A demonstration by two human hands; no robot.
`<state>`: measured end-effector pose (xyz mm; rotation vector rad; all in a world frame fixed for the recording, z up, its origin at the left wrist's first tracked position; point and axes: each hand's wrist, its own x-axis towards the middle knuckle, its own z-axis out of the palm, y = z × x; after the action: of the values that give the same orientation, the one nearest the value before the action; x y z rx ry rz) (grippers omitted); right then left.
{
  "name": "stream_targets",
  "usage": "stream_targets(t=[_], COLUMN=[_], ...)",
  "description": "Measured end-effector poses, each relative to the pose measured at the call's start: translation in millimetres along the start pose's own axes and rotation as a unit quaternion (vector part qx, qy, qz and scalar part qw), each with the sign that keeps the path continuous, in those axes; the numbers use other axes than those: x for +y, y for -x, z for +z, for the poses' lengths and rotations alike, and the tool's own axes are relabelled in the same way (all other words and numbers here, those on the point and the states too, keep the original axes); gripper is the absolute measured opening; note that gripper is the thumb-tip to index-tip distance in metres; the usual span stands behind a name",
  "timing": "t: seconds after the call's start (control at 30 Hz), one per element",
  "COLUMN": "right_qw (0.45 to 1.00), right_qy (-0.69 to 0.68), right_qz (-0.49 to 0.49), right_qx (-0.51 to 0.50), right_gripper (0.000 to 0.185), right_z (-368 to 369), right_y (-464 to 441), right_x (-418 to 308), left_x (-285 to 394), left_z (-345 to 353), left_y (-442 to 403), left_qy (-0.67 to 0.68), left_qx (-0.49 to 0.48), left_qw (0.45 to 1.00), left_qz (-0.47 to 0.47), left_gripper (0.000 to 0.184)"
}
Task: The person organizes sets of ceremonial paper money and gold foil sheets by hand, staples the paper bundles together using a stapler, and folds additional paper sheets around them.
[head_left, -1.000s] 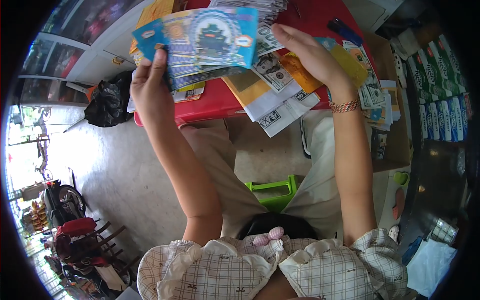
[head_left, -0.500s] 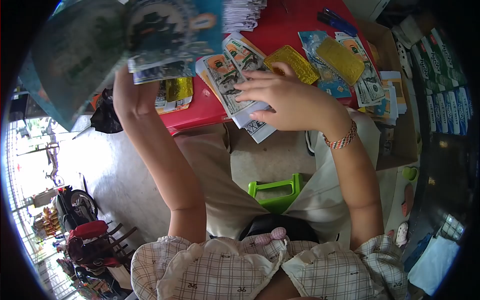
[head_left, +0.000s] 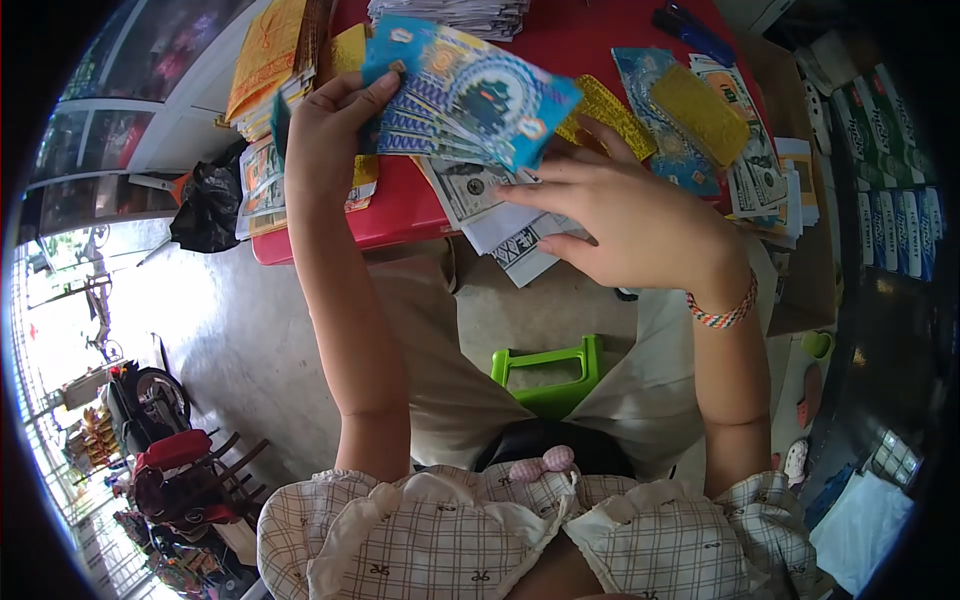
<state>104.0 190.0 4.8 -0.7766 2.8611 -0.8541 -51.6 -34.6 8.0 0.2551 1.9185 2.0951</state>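
My left hand [head_left: 335, 125] pinches a fan of blue printed paper notes [head_left: 480, 85] by their left end, holding them above the red table [head_left: 400, 205]. My right hand [head_left: 640, 210] has its fingers stretched out near the right end of the fan; whether the fingertips touch it I cannot tell. Below the fan lies a stack of hundred-dollar-style paper notes [head_left: 465, 190] with white printed paper under it, partly hidden. A gold foil sheet [head_left: 615, 120] lies just behind my right fingers.
On the right are another gold sheet [head_left: 700, 115], more blue paper and dollar-style notes [head_left: 755, 180]. A white paper stack [head_left: 455, 12] and blue pens [head_left: 695, 35] sit at the back. Orange paper bundles [head_left: 270, 60] stand left, above a black plastic bag [head_left: 210, 205]. A green plastic frame [head_left: 550, 375] is below.
My left hand has brought the blue notes down and rightward, over the dollar-style stack. My right hand has lifted off that stack and shifted slightly right.
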Motion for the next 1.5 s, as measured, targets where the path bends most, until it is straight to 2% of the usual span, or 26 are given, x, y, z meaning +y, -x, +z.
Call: stream_targets(t=[0.07, 0.17, 0.2, 0.27, 0.37, 0.47, 0.57, 0.63, 0.67, 0.73, 0.8, 0.87, 0.9, 0.97, 1.03, 1.07, 1.17, 1.4, 1.47, 1.5], right_qw=[1.000, 1.000, 0.998, 0.995, 0.997, 0.988, 0.985, 0.978, 0.978, 0.975, 0.972, 0.964, 0.964, 0.958, 0.956, 0.953, 0.948, 0.943, 0.932, 0.928], right_qy=[-0.009, -0.010, -0.043, -0.075, -0.063, -0.136, -0.169, -0.168, -0.167, -0.034, -0.001, 0.042, 0.043, 0.099, 0.102, 0.104, 0.106, 0.060, -0.059, -0.091], right_qz=[0.012, -0.005, 0.006, 0.016, -0.031, -0.007, -0.005, 0.122, 0.123, 0.100, 0.128, 0.157, 0.158, 0.190, 0.206, 0.220, 0.253, 0.247, 0.248, 0.233], right_qx=[-0.027, -0.015, -0.039, -0.065, -0.029, -0.076, -0.024, 0.028, 0.026, 0.195, 0.199, 0.210, 0.209, 0.190, 0.184, 0.178, 0.162, 0.214, 0.258, 0.277], right_gripper=[0.046, 0.044, 0.044, 0.045, 0.036, 0.032, 0.029, 0.026, 0.026, 0.022, 0.023, 0.036, 0.036, 0.055, 0.062, 0.069, 0.074, 0.072, 0.067, 0.056], right_z=[-1, -3, -10, -14, -15, -28, -38, -50, -48, -40, -35, -26, -19, -9, -8, -7, -7, -10, -12, -12], right_y=[3, 12, 13, 17, 24, 25, 23, 20, 18, 16, 16, 16, 15, 14, 12, 11, 9, 7, 7, 6], right_x=[-3, -3, -7, -8, -4, -4, -2, -3, 2, 19, 28, 36, 39, 43, 34, 30, 27, 26, 35, 38], left_x=[-3, -4, -4, -6, -7, -6, -7, -14, -15, -15, -14, -11, -9, -10, -14, -15, -14, -12, -14, -16], left_z=[-2, 0, 1, 4, 3, 3, 7, 7, 7, 10, 14, 18, 21, 22, 21, 20, 21, 24, 23, 22], left_y=[-1, 0, -1, 0, -1, 0, 1, -1, -2, -4, -5, -6, -6, -8, -11, -11, -10, -2, -2, -3], left_qy=[-0.080, -0.118, -0.143, -0.138, -0.187, -0.213, -0.270, -0.304, -0.302, -0.313, -0.331, -0.350, -0.359, -0.367, -0.325, -0.323, -0.329, -0.329, -0.329, -0.323], left_qx=[-0.012, -0.027, -0.036, -0.041, -0.038, -0.071, -0.079, -0.098, -0.097, -0.095, -0.094, -0.093, -0.100, -0.108, -0.150, -0.148, -0.148, -0.149, -0.148, -0.146], left_qw=[0.997, 0.992, 0.988, 0.989, 0.981, 0.974, 0.959, 0.948, 0.948, 0.945, 0.939, 0.931, 0.927, 0.923, 0.933, 0.934, 0.933, 0.932, 0.932, 0.934], left_qz=[-0.015, -0.035, -0.047, -0.042, -0.027, -0.036, -0.029, 0.009, 0.009, 0.003, 0.019, 0.035, 0.039, 0.042, 0.037, 0.037, 0.024, 0.040, 0.043, 0.044], left_gripper=[0.024, 0.024, 0.023, 0.023, 0.022, 0.022, 0.022, 0.021, 0.021, 0.023, 0.024, 0.024, 0.024, 0.023, 0.022, 0.022, 0.022, 0.022, 0.022, 0.023])
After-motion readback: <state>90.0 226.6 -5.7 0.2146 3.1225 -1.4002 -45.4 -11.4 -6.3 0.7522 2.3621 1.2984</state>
